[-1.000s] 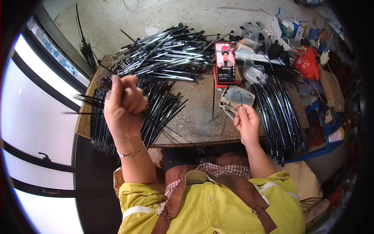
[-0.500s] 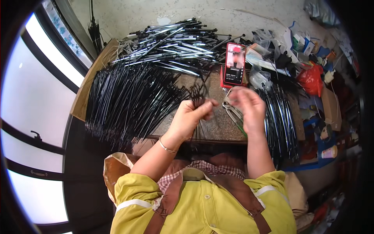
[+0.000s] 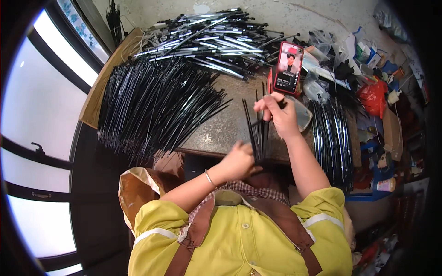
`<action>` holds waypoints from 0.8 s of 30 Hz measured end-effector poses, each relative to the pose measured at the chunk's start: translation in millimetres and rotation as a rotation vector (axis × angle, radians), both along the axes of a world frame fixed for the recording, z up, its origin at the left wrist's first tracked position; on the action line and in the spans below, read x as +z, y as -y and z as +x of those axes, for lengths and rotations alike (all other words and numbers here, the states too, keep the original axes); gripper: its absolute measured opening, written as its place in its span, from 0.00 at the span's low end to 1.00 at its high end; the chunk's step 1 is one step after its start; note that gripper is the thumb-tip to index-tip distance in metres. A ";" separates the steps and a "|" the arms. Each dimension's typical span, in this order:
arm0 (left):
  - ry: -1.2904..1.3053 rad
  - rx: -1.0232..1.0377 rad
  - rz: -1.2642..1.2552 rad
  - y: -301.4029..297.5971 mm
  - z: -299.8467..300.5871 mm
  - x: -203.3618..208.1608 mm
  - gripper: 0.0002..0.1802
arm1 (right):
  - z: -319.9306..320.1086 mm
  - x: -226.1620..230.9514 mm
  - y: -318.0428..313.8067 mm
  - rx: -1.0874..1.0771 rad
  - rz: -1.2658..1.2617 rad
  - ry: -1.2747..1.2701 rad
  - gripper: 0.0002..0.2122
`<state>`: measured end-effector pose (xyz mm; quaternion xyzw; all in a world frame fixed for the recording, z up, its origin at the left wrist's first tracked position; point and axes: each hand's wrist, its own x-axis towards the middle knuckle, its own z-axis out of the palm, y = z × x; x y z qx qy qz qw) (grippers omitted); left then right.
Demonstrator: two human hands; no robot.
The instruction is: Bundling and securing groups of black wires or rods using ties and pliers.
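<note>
The largest thing is the table (image 3: 212, 131), with a broad pile of thin black sticks (image 3: 152, 101) on its left side; their near ends appear to jut past the near edge, so a brush from the left forearm could drag some off. A heap of thicker, shiny rods (image 3: 221, 43) lies along the far side, and another row of rods (image 3: 332, 142) on the right.

Between the hands, above the table's near edge, is a loose bunch of black sticks (image 3: 258, 138), fanned at its far end. The left hand (image 3: 238, 161) is closed around its near end; if that grip eased, sticks could slip to the floor. The right hand (image 3: 279, 112) has bent fingers beside the far end; I cannot tell whether they pinch a stick.

Just beyond it stands a phone (image 3: 288, 66), tilted back, which a careless knuckle or stick tip could topple.
</note>
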<state>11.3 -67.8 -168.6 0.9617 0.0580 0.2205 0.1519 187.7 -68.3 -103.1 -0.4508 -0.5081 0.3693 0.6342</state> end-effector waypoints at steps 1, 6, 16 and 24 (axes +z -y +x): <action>-0.007 0.007 -0.016 -0.9 -3.7 1.4 0.16 | 4.8 -11.4 -3.6 -0.063 -0.159 0.098 0.08; 0.059 0.051 -0.518 -23.6 -6.8 3.2 0.12 | 17.1 -54.6 -8.2 -0.333 -0.232 -0.173 0.08; 0.001 0.112 -0.644 -98.9 32.1 -30.5 0.18 | 3.6 -55.5 29.7 -0.457 -0.341 0.536 0.08; 0.088 0.034 -0.317 -71.4 34.5 -27.4 0.21 | -12.2 -88.5 70.5 -0.066 -0.739 -0.235 0.04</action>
